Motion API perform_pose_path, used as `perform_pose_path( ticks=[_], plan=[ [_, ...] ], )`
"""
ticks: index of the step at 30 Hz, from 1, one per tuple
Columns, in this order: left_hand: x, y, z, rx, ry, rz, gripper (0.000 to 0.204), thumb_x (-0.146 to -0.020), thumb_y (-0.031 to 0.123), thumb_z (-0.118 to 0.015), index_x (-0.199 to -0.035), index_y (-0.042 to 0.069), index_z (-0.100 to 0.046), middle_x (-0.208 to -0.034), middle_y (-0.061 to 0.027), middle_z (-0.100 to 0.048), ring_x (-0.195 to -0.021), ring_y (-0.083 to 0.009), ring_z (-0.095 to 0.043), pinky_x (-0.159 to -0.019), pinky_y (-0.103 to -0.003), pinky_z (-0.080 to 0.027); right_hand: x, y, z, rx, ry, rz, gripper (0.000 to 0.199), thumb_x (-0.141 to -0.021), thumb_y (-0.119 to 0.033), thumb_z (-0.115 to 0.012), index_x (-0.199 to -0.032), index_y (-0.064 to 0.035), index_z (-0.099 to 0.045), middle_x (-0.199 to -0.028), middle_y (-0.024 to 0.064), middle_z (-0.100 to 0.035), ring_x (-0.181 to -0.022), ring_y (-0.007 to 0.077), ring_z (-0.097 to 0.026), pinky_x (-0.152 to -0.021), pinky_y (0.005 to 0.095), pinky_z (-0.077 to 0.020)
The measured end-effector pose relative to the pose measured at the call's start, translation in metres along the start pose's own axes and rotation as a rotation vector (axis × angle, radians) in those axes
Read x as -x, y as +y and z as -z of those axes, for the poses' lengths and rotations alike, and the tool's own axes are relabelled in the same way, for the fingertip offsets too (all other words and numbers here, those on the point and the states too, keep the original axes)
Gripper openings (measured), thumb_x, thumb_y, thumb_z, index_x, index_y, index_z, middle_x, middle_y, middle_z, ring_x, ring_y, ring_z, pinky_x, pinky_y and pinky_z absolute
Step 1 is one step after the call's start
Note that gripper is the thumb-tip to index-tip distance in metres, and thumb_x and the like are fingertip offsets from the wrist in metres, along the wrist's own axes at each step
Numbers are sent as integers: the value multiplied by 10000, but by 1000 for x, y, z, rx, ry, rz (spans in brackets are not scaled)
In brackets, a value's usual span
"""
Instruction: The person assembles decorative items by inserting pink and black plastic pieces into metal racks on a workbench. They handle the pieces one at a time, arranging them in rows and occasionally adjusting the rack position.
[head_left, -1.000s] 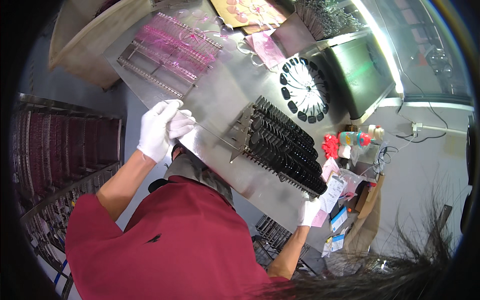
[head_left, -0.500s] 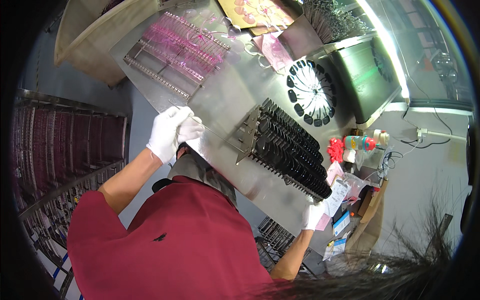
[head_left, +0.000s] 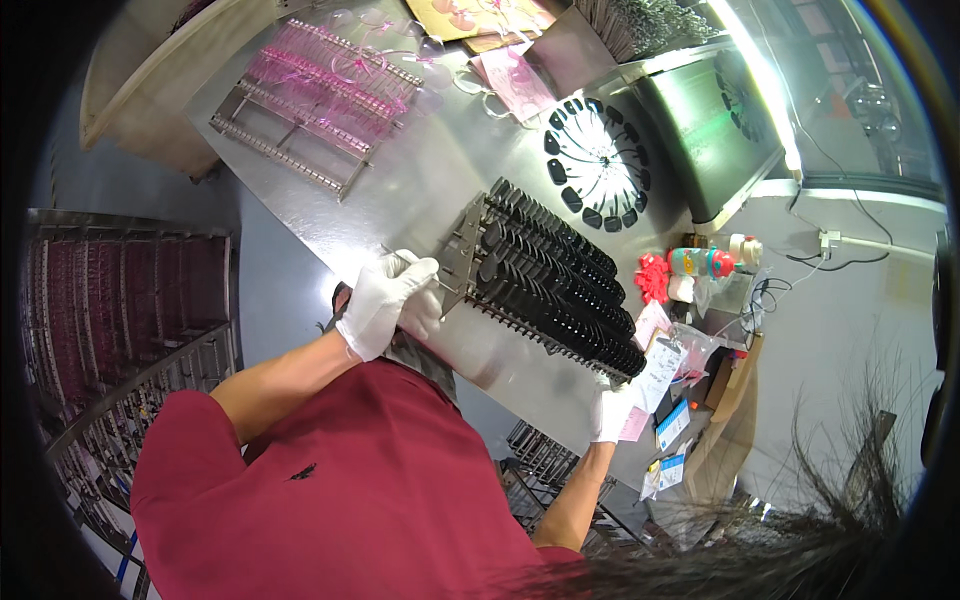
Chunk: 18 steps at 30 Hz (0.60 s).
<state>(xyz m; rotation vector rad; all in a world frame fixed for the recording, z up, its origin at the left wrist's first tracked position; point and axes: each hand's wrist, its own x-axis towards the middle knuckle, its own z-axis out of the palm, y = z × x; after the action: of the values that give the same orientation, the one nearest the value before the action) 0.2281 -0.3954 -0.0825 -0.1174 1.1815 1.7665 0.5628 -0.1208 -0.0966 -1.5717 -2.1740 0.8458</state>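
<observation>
A metal rack [head_left: 461,250] holding several rows of black, flat, lens-like pieces [head_left: 560,290] lies slantwise on the steel table. My left hand [head_left: 390,303], in a white glove, is closed on a thin metal rod [head_left: 448,287] just beside the rack's left end plate. The rod's far part is hidden at the rack. At the rack's right end, my right hand [head_left: 609,411], gloved too, grips the near corner; its fingertips are partly hidden under the rack.
Behind the rack, black pieces form a ring [head_left: 597,163] on thin stems. A second rack [head_left: 320,100] with pink clear pieces stands at the far left of the table [head_left: 400,190]. Bottles [head_left: 700,262], a red bundle [head_left: 653,277] and papers [head_left: 660,370] crowd the right side.
My left hand has moved right, close up to the rack's end plate, and less of the rod shows between them. My right hand stays at the rack's right end.
</observation>
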Motion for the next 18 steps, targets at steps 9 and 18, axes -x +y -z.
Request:
perform_pose_path(
  ticks=[9, 18],
  plan=[
    [7, -10, 4, -67, 118, -161, 290, -1066, 267, -645, -924, 16, -673, -611, -89, -645, -434, -158, -580, -395, -260, -418, 0, 2, 1, 219, -33, -78, 230, -943, -189, -771, -1018, 27, -792, -821, 157, -786, -727, 158, -689, -706, 370, -548],
    [-12, -33, 13, -461, 247, -330, 283, -1077, 264, -665, -882, 58, -659, -577, 3, -557, -421, -85, -483, -412, -248, -368, 17, 9, -21, 114, 8, 81, 189, -917, -130, -719, -912, 54, -758, -738, 219, -727, -649, 206, -684, -654, 408, -532]
  ],
)
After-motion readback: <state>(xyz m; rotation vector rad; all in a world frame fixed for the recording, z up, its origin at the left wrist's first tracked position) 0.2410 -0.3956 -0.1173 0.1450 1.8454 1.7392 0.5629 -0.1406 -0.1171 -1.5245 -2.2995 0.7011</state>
